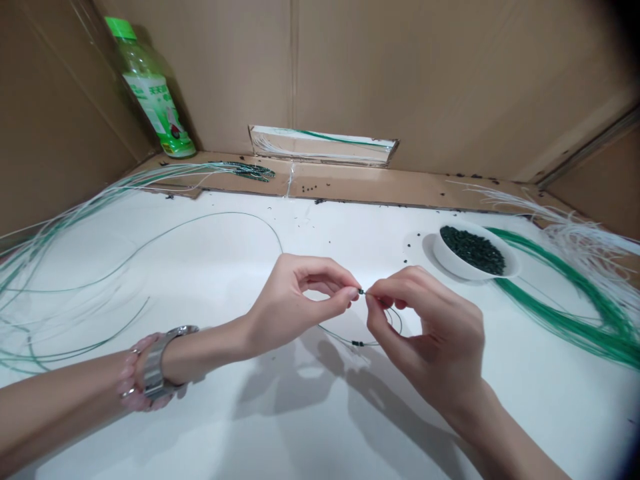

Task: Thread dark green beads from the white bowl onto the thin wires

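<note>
Thin green wire [335,337] held above the bench [210,413].
Your left hand [300,303] and right hand [425,333], nearly closed, pinch its tip at a tiny dark bead [361,291]; the wire is light and springy, so hold close to the bead.

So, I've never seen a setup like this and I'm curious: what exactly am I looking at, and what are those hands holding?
This is one view from a camera worn on a person's head, looking forward and down. Their bare left hand and right hand pinch a tiny dark bead between their fingertips, with a thin strand looping below. On the white surface are a white bowl of dark green beads and bundles of green and white strands. Cardboard walls stand behind.
</note>
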